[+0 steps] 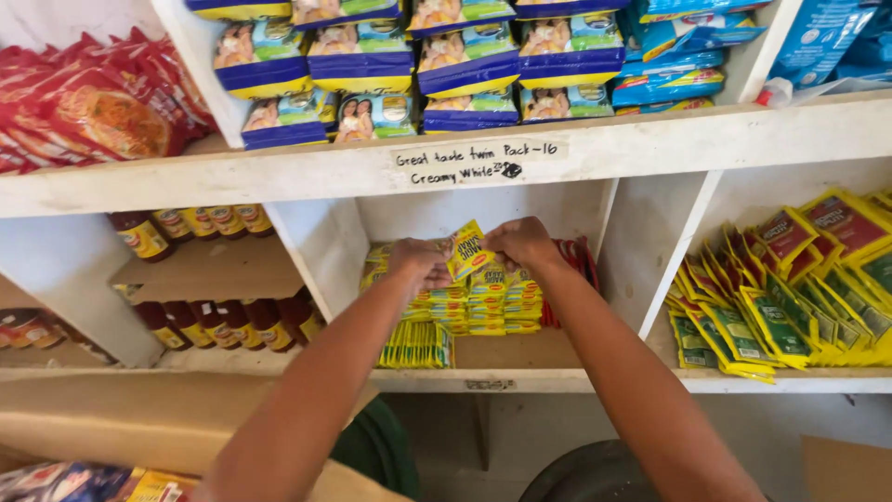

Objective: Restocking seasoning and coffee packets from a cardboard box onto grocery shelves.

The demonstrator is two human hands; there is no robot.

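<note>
Hands working together in middle shelf compartment: left hand point(420, 262) and right hand point(520, 244) both pinching small yellow sachet point(467, 251), holding it just above sachet stacks point(483, 302). Keeping sachet flat and edges squared likely helping neat stacking.

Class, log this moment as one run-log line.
left hand: on sachet stack | right hand: holding yellow sachet | place: middle shelf

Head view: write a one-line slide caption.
Both hands, left hand and right hand, hold a yellow sachet above stacked yellow sachets in a white shelf compartment.
</note>
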